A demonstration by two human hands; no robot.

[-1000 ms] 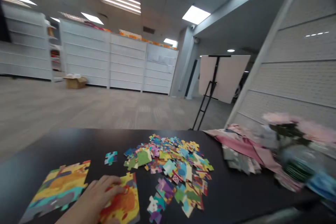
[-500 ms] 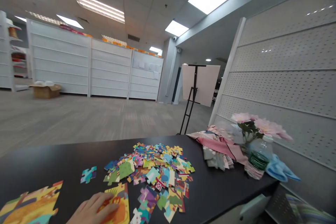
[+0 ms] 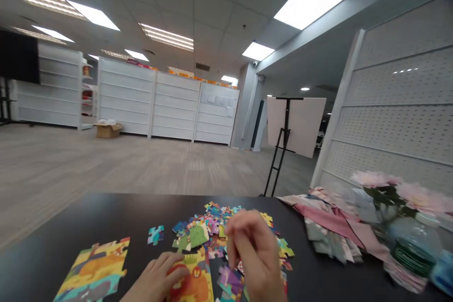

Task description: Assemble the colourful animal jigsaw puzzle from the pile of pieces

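My left hand lies flat on a joined orange and yellow puzzle section near the front edge of the black table. My right hand is raised over the pile of loose colourful puzzle pieces, blurred, with fingers curled downward; whether it holds a piece cannot be made out. A larger assembled section lies to the left. One teal piece sits alone between it and the pile.
Folded patterned cloths lie on the table's right side, beside a plastic bottle and pink flowers. A pegboard wall stands at right. Beyond the table are an easel, white shelving and a cardboard box.
My right hand has come into view above the loose pieces. My left hand stays on the orange section. The view has swung back to the left and slightly up.
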